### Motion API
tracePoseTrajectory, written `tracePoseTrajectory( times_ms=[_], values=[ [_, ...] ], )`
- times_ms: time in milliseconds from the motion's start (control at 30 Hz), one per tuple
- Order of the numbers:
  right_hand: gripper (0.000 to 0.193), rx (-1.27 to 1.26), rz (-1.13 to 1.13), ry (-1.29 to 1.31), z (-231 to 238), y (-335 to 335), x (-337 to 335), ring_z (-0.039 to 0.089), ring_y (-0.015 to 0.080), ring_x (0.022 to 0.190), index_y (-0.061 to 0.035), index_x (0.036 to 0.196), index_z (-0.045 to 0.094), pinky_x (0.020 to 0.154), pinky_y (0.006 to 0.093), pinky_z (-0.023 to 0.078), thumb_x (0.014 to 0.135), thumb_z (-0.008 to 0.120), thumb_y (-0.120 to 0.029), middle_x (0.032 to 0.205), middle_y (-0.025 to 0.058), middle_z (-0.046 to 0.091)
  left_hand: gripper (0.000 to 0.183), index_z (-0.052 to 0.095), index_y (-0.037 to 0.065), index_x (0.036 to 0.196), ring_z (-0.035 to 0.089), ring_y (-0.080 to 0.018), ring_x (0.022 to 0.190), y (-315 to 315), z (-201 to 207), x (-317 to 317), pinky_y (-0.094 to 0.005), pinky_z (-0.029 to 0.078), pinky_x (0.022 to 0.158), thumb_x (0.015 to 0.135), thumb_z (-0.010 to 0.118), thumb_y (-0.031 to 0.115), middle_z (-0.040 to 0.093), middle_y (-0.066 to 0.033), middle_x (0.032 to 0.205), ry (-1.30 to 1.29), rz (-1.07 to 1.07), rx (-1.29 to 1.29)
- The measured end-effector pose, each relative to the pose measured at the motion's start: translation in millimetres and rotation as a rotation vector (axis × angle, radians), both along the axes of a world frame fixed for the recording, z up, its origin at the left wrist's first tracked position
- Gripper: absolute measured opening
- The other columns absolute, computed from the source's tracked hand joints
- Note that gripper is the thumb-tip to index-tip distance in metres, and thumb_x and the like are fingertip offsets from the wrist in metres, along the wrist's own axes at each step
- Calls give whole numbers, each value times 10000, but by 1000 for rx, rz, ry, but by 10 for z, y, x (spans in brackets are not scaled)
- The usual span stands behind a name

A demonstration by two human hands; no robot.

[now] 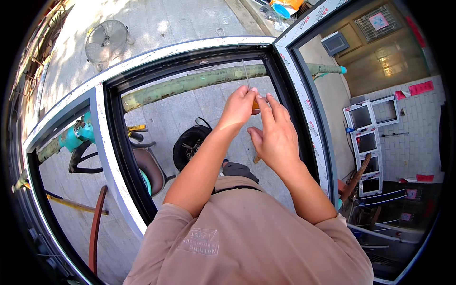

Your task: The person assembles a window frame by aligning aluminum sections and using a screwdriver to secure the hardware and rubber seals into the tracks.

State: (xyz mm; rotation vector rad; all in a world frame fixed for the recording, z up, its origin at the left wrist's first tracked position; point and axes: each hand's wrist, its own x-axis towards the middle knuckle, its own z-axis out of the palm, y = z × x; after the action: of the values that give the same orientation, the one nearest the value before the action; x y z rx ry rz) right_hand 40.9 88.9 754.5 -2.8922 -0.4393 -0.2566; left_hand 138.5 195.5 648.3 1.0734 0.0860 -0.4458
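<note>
A screwdriver with a thin metal shaft and an orange handle points away from me, its tip against the far inner edge of a window frame. My left hand is closed around it where shaft and handle meet. Beside it, my right hand has its fingers stretched out against the handle, the thumb held apart. Much of the handle is hidden by the fingers. The frame has black inner channels and white printed film, and both forearms reach over its middle opening.
Green poles run beneath the frame. Through the openings show a brown chair, a black bag and a rusty bar. A round fan stands at the far left. At right, small framed panels lean by a wooden stick.
</note>
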Motion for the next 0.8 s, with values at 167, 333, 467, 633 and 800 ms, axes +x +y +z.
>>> tracePoseTrajectory(
  times_ms=[167, 333, 467, 633, 800],
  values=[
    [562, 28, -27, -182, -442, -30, 308, 651, 445, 1278, 3, 1371, 623, 1055, 511, 555, 853, 834, -54, 1367, 231, 674, 235, 657, 27, 1106, 690, -165, 941, -13, -134, -74, -332, 553, 909, 1152, 578, 244, 727, -68, 1050, -49, -92, 202],
    [461, 270, -146, -123, -701, -157, 463, 728, 376, 1093, -7, 1318, 671, 932, 474, 599, 900, 846, -90, 1141, 189, 738, 283, 713, 10, 1093, 677, -160, 938, 75, -176, -2, -336, 543, 918, 1138, 606, 268, 756, -63, 1037, -86, -138, 201],
    [273, 656, -214, -86, -912, -288, 582, 700, 168, 756, 35, 1211, 738, 685, 346, 564, 993, 819, -108, 907, 97, 741, 343, 752, -25, 1120, 718, -176, 968, 298, 45, 181, -341, 558, 905, 1128, 642, 299, 796, -92, 1050, -300, -318, 553],
    [241, 1037, -358, 65, -1016, -329, 754, 666, 147, 754, 21, 1155, 772, 698, 323, 551, 953, 829, -99, 858, 78, 714, 187, 782, 40, 1120, 784, -317, 798, 644, 633, 677, -407, 592, 744, 1030, 759, 202, 810, -166, 917, -809, 163, 1086],
    [255, 1089, -387, 3, -1020, -268, 1050, 656, 130, 705, 18, 1134, 785, 677, 316, 548, 934, 844, -128, 812, 67, 717, 365, 744, 117, 1304, 739, -398, 1164, 854, 706, 1484, -512, 580, 971, 996, 801, 304, 807, -159, 1123, -1290, 165, 1441]
  ],
)
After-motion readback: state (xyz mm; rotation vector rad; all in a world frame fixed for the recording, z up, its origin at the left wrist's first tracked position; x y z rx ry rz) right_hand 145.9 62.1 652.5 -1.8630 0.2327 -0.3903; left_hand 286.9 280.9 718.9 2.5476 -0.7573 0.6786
